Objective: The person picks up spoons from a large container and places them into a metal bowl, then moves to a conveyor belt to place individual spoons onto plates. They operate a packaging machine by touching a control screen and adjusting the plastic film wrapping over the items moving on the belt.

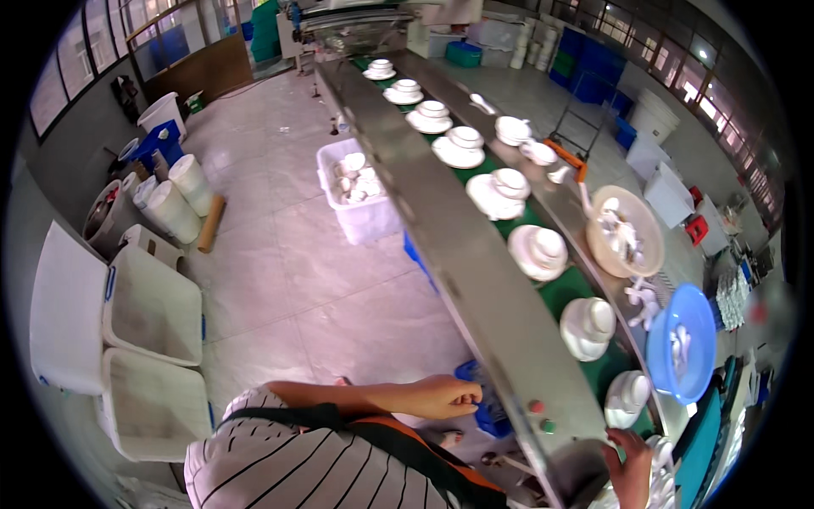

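My left hand (443, 397) is curled closed beside the near edge of the metal conveyor, with nothing visible in it. My right hand (628, 465) lies over the conveyor's near end, its fingers bent and somewhat apart. Just beyond those fingertips sits the nearest stack of white dishes (627, 397); whether they touch it I cannot tell. More white stacks, such as this one of a bowl on plates (587, 329), stand in a row along the green belt (564, 288). White dishes (661, 454) are crowded beside my right hand, partly hidden.
On the conveyor's right ledge stand a beige basin (598, 246) and a blue basin (708, 373), both holding white spoons. Red and green buttons (543, 417) sit on the near metal rim. A white crate (373, 222) of dishes stands left of the conveyor; empty white bins (153, 360) are farther left.
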{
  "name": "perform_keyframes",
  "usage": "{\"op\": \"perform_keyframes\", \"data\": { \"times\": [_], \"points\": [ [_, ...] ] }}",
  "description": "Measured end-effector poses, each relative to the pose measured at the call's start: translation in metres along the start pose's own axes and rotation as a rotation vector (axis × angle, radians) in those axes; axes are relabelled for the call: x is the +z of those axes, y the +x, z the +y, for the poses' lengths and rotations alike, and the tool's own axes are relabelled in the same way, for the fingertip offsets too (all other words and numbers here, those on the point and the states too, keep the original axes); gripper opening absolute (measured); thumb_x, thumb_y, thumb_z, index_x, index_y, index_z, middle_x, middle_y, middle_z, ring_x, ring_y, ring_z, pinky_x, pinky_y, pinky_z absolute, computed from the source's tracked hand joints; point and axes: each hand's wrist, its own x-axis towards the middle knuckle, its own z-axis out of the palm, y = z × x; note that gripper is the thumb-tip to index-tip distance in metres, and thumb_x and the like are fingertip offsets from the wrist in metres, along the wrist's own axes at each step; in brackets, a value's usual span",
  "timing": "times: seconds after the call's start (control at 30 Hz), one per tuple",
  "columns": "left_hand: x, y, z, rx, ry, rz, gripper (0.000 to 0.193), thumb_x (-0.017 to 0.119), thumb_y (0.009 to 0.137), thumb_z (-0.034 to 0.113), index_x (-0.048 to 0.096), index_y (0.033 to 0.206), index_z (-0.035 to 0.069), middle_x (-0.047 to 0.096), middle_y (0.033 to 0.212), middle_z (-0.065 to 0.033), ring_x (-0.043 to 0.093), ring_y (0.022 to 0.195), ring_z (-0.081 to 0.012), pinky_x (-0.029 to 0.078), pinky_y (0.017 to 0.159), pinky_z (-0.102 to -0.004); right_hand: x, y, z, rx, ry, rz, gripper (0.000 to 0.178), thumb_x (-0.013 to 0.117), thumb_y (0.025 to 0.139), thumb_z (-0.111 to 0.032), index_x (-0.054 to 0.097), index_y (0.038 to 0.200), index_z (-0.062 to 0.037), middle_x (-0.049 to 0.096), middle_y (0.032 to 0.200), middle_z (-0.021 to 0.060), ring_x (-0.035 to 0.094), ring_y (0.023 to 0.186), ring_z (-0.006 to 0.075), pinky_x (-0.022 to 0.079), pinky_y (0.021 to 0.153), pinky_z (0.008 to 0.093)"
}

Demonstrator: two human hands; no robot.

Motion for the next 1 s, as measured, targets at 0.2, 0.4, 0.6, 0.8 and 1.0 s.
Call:
{"op": "perform_keyframes", "data": {
  "times": [0.2,0.4,0.6,0.8,1.0],
  "points": [
    [-0.087,-0.167,-0.054,-0.198,0.008,0.289,0.021,0.057,0.085,0.013,0.052,0.103,0.004,0.062,0.086,-0.0113,0.062,0.080,-0.0191,0.047,0.071,-0.0278,0.180,0.134,-0.170,-0.196,0.715,-0.639,0.025,0.059,0.084,-0.009,0.059,0.109,-0.0059,0.063,0.099,0.0072,0.060,0.088,0.0113,0.048,0.072,0.0243],
    [-0.182,-0.245,-0.068,-0.276,-0.369,0.636,0.015,0.054,0.086,0.008,0.056,0.100,0.001,0.062,0.089,-0.0087,0.060,0.084,-0.0161,0.046,0.075,-0.0284,0.304,0.205,-0.354,-0.253,1.046,-0.671,0.028,0.055,0.088,-0.016,0.054,0.113,-0.0046,0.061,0.099,0.0075,0.058,0.091,0.0134,0.047,0.077,0.0253],
    [-0.301,-0.276,-0.131,-0.224,-0.311,0.665,0.020,0.055,0.084,0.005,0.055,0.104,0.002,0.061,0.096,-0.0113,0.061,0.086,-0.0193,0.046,0.076,-0.0295,0.386,0.299,-0.419,-0.181,1.136,-0.822,0.031,0.052,0.090,-0.019,0.051,0.115,-0.0005,0.060,0.100,0.0063,0.055,0.095,0.0113,0.043,0.083,0.0252],
    [-0.445,-0.336,-0.211,-0.388,0.090,0.722,0.025,0.056,0.082,0.008,0.055,0.108,0.004,0.063,0.093,-0.0125,0.063,0.083,-0.0224,0.049,0.072,-0.0320,0.482,0.451,-0.527,-0.339,1.002,-0.887,0.026,0.054,0.089,-0.020,0.058,0.106,-0.0012,0.062,0.096,0.0055,0.056,0.088,0.0114,0.043,0.080,0.0242],
    [-0.562,-0.445,-0.257,-0.637,-0.108,1.249,0.022,0.057,0.082,0.006,0.056,0.103,0.002,0.065,0.082,-0.0120,0.064,0.077,-0.0171,0.050,0.066,-0.0286,0.536,0.595,-0.763,-0.917,0.873,-0.934,0.026,0.056,0.086,-0.020,0.057,0.104,-0.0025,0.064,0.087,0.0114,0.062,0.080,0.0179,0.048,0.070,0.0291]
  ]
}}
